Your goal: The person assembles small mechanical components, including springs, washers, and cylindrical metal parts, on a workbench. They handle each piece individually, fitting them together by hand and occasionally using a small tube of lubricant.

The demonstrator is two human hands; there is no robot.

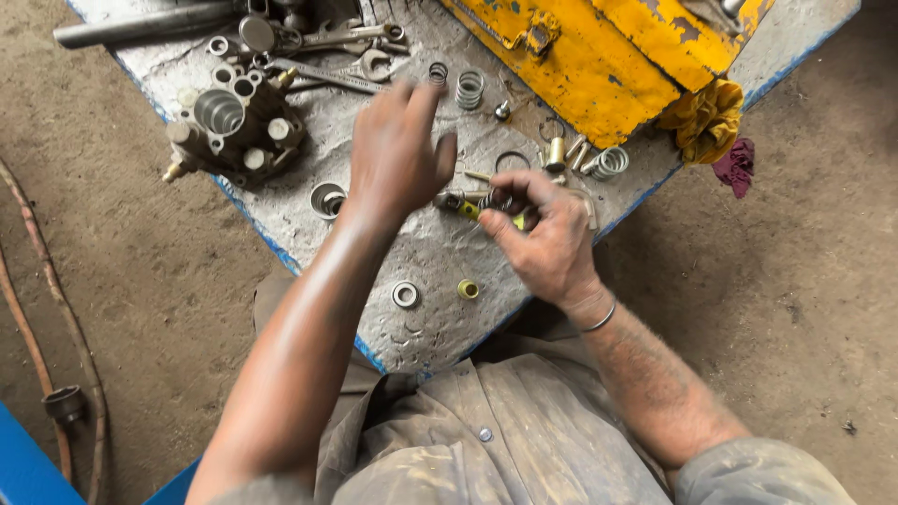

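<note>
Holding a yellow-handled tool (472, 208) pinched in its fingers, the right hand (547, 238) works just right of the left hand (398, 154), which hovers half spread and empty. I judge that the small ring (405, 295) and yellow bushing (468, 289), lying near the edge below the tool, can roll off if a wrist knocks them. The grey metal plate (426, 332) is rough and rests over a dirt floor (150, 281).
</note>
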